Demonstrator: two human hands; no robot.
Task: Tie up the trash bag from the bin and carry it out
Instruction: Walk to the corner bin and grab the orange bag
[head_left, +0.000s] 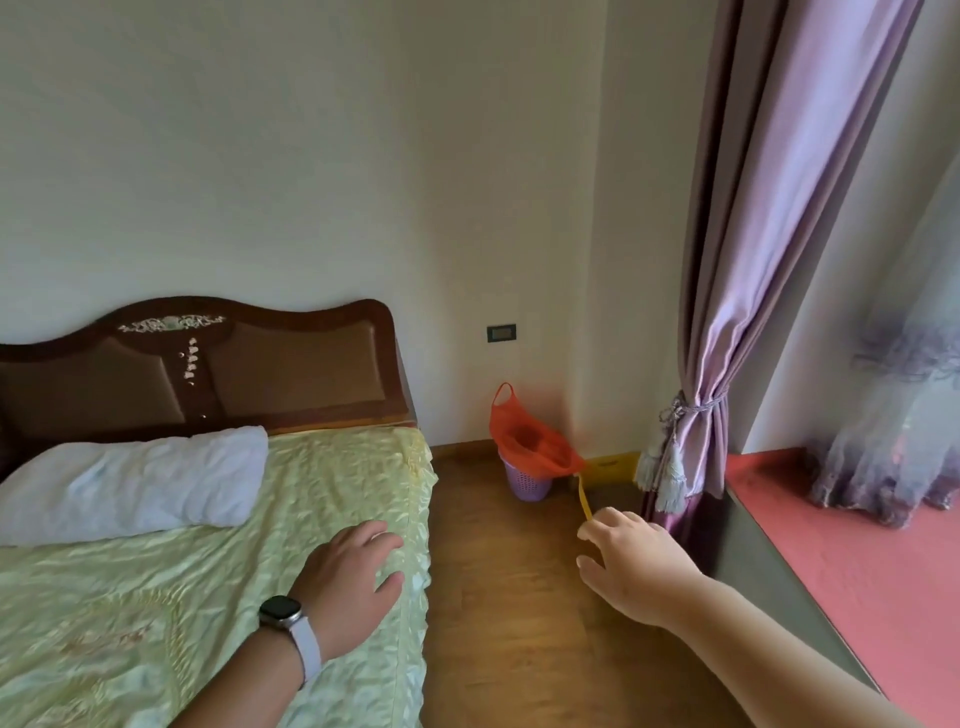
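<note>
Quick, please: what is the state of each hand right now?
Left hand: open, holding nothing, over the bed.
Right hand: fingers loosely spread, reaching toward the orange trash bag; whether it pinches the yellow strip cannot be told.

No readable text, labels or numbers.

Two hands are in view: one left hand (353, 582) near the bed's edge and one right hand (636, 564) over the floor. One watch (280, 612) sits on the left wrist. There is one bed (218, 597) on the left, with one pillow (135, 480) and one headboard (208, 364). At the far wall stands one purple bin (525, 483) holding one orange trash bag (530, 441). One wall socket (502, 332) shows above it. On the right hang one purple curtain (769, 234) and one sheer curtain (898, 415)
</note>
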